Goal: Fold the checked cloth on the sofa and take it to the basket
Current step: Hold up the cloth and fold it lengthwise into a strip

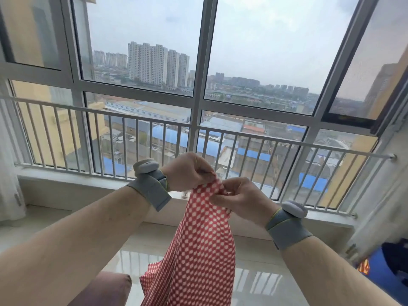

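Soft red-checked cloth (198, 250), limp between hands (187, 171)

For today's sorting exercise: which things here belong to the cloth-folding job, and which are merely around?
Job: red-and-white checked cloth; left hand and right hand, both pinching its top edge.

Around: white metal window railing; mauve cushion; blue object at right edge; grey wristbands.

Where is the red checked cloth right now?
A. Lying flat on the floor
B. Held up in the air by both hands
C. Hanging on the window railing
B: the left hand and right hand pinch the cloth at its top, and it hangs down.
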A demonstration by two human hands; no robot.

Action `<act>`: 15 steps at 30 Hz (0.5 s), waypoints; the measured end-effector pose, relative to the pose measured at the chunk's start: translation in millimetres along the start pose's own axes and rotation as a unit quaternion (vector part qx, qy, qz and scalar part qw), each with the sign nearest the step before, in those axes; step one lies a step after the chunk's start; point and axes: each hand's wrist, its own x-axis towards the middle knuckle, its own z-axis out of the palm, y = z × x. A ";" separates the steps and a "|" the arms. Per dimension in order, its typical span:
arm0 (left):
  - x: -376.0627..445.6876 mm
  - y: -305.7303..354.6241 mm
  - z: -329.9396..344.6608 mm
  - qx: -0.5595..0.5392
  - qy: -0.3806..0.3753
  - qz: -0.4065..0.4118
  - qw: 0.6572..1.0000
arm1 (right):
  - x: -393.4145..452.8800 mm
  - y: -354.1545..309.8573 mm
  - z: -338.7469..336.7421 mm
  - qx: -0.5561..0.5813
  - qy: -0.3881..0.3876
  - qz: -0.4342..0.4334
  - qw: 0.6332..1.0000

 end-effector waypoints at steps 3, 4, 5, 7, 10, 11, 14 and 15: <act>10.4 8.9 -8.0 0.038 0.021 0.006 0.999 | 7.3 -4.6 -7.1 -0.040 0.011 0.015 0.999; 12.4 12.4 -10.5 0.042 0.032 0.007 0.999 | 7.8 -7.2 -7.8 -0.061 0.019 0.023 0.998; 15.5 16.5 -13.7 0.040 0.046 0.007 0.998 | 8.0 -10.6 -8.0 -0.099 0.027 0.031 0.994; 19.4 18.9 -16.8 0.031 0.072 0.006 0.997 | 7.1 -13.2 -0.5 -0.206 0.031 0.052 0.977; 18.4 20.0 -15.9 0.045 0.088 0.012 0.995 | 2.0 -16.0 14.3 -0.298 0.031 0.045 0.953; 17.2 19.1 -14.9 0.042 0.092 0.013 0.995 | 1.5 -17.7 19.0 -0.314 0.036 0.037 0.948; 13.4 15.2 -13.5 0.018 0.116 0.027 0.993 | 1.1 -23.1 28.8 -0.329 0.059 0.022 0.942; 11.8 13.3 -13.0 0.010 0.124 0.034 0.992 | 1.6 -23.9 31.7 -0.333 0.063 0.025 0.940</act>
